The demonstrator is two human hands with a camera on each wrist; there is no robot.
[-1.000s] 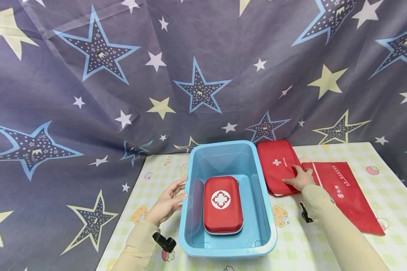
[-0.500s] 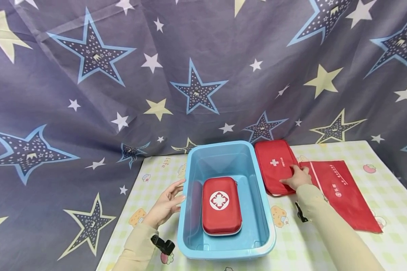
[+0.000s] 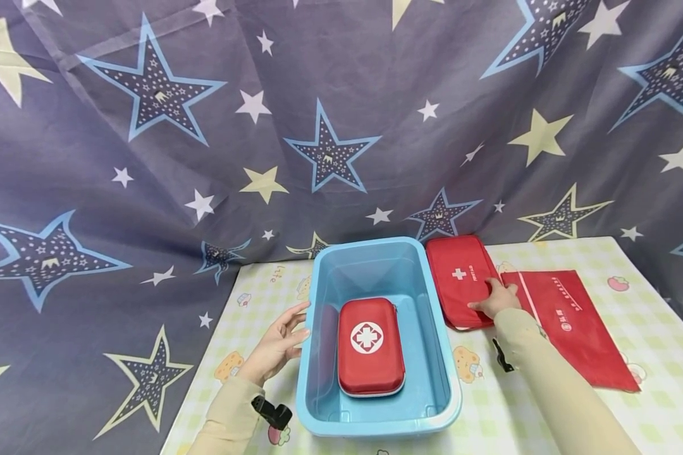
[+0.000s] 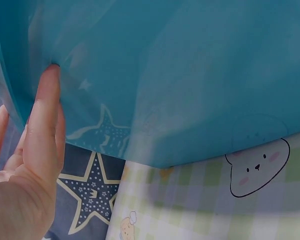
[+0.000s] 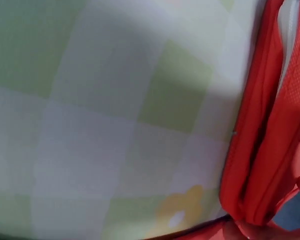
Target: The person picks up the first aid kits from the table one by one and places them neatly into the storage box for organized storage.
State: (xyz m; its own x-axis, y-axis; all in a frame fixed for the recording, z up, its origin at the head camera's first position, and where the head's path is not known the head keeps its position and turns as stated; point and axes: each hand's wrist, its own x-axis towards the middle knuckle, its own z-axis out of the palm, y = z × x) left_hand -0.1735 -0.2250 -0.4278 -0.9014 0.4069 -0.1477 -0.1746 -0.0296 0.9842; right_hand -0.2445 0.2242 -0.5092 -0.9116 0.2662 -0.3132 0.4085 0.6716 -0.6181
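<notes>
A blue plastic bin (image 3: 455, 379) stands mid-table, with a red hard-shell first aid case (image 3: 371, 373) lying flat inside, its white cross facing up. My left hand (image 3: 276, 347) touches the bin's left side, fingers extended near the rim. In the left wrist view, the thumb (image 4: 49, 90) presses the bin's outer wall. To the bin's right lies a flat red first aid pouch (image 3: 461, 297) with a small white cross. Thumb and index finger spread, my right hand (image 3: 499, 300) rests on its lower right part. The right wrist view shows the pouch's zipped edge (image 5: 257, 150) close up; most of that hand is out of frame.
A flat red bag (image 3: 572, 322) with white print lies right of the pouch, partly behind the right forearm. A checked tablecloth (image 3: 671, 379) covers the table. A dark starry curtain (image 3: 341, 76) hangs behind it. Black camera mounts (image 3: 271, 412) sit on the wrists.
The head view has shifted slightly, moving everything a little left in the picture. Both hands keep their places at the bin and on the pouch.
</notes>
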